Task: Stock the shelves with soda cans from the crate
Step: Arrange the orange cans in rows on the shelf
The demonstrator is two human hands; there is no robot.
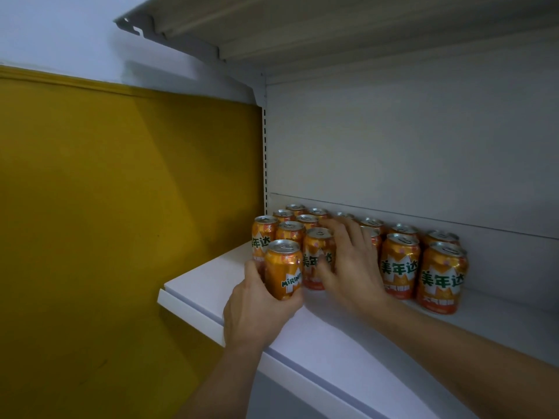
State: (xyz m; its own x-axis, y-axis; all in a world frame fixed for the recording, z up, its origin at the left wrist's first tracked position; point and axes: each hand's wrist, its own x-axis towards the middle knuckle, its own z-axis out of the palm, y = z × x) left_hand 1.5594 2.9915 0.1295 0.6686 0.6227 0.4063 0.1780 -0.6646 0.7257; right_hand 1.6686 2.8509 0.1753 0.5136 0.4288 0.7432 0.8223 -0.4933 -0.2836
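Several orange Mirinda soda cans stand in rows on a white shelf. My left hand grips one orange can at the shelf's front left, upright, in front of the rows. My right hand reaches over the shelf with fingers spread and slightly bent, its fingertips touching another can in the front row; part of that row is hidden behind it. The crate is not in view.
An upper shelf hangs overhead. The shelf's white back panel closes the rear, with a slotted upright at its left. A mustard-yellow wall lies to the left. Bare shelf surface stretches in front of the cans on the right.
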